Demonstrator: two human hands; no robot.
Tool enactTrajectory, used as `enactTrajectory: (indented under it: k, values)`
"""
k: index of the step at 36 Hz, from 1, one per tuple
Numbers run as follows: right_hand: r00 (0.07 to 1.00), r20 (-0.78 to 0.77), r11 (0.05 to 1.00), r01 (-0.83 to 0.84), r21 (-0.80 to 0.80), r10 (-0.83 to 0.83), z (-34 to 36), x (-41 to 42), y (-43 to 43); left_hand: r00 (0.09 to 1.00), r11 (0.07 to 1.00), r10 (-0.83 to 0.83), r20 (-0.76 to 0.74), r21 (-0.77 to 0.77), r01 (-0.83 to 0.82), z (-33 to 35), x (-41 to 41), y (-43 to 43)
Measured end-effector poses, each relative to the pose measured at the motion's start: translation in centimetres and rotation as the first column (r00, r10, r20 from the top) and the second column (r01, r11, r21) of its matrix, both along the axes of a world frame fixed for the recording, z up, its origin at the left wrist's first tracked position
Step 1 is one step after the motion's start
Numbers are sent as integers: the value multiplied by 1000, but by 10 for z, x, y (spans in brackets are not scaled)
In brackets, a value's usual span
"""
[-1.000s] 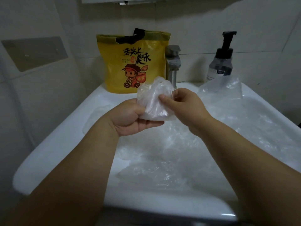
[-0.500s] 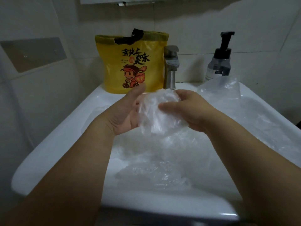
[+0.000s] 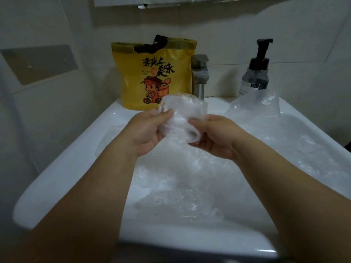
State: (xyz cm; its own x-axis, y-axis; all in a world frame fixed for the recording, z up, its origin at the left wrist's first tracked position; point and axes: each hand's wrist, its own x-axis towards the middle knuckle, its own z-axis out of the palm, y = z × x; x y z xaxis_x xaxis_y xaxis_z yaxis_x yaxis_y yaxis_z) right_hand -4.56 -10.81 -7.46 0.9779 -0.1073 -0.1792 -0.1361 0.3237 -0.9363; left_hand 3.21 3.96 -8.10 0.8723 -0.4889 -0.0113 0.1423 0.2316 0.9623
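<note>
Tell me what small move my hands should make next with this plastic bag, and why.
Probably tuck the loose flap in. The left hand and right hand pinch the crumpled plastic bag above the sink, but that flap near the right thumb sticks out, so the bundle is not yet tight.

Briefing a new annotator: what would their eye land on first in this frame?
The yellow cartoon-printed bag standing at the back left of the white sink, beside the faucet, is the one loud colour. Next, dead centre, the left hand and right hand both grip a wad of clear plastic above the basin. More clear plastic film lies in the basin below, and a dark pump bottle stands at the back right.
</note>
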Motion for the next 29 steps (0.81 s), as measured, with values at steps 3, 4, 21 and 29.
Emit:
enactTrajectory:
  k: [3,4,21,29]
  values:
    - [1000,11,1000,-5,7,5,2,0,-10,999,998,-35,-2,44,35,1,-1,2]
    - [1000,8,1000,-28,-2,28,3,-1,-13,999,998,-36,1,57,35,2,-2,3]
    - [986,104,991,-134,-5,134,11,-7,-32,986,980,-164,34,124,158,9,-11,9]
    - [980,117,987,-159,-40,162,15,-10,-32,993,996,-67,100,60,61,10,-10,6]
